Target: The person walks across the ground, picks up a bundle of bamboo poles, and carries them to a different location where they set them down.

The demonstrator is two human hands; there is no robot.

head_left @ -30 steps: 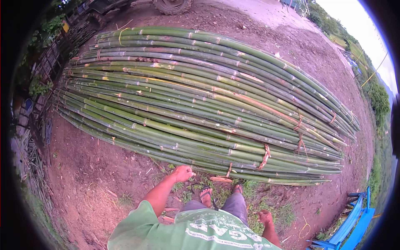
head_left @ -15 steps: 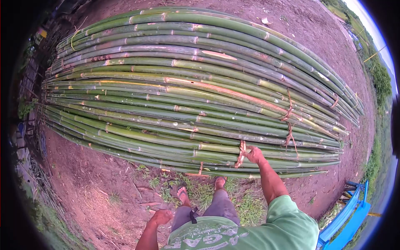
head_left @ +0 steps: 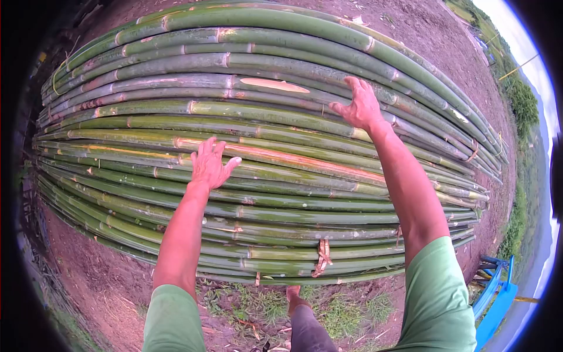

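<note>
Long green bamboo poles (head_left: 293,214) lie side by side in bundles across the view. My left hand (head_left: 210,167) reaches out over the middle poles with its fingers spread, close to a pole with a scraped orange streak (head_left: 316,160). Farther out, my right hand (head_left: 359,107) is held over the far poles, thumb and fingers apart. Just left of it, one pole shows a pale cut patch (head_left: 274,85). Neither hand has anything in its grip. A flat brown strip (head_left: 322,258) is tied around the near bundle, below and between my arms.
Brown ties (head_left: 471,151) bind the poles near their right ends, and a yellow tie (head_left: 55,81) loops the far left. Patchy grass (head_left: 340,314) and bare soil (head_left: 97,258) lie at my feet. A blue wooden bench (head_left: 495,314) stands at the lower right.
My right hand has left the brown strip on the near bundle and moved out over the far poles. My left hand has risen from my side to over the middle poles. The view has shifted forward.
</note>
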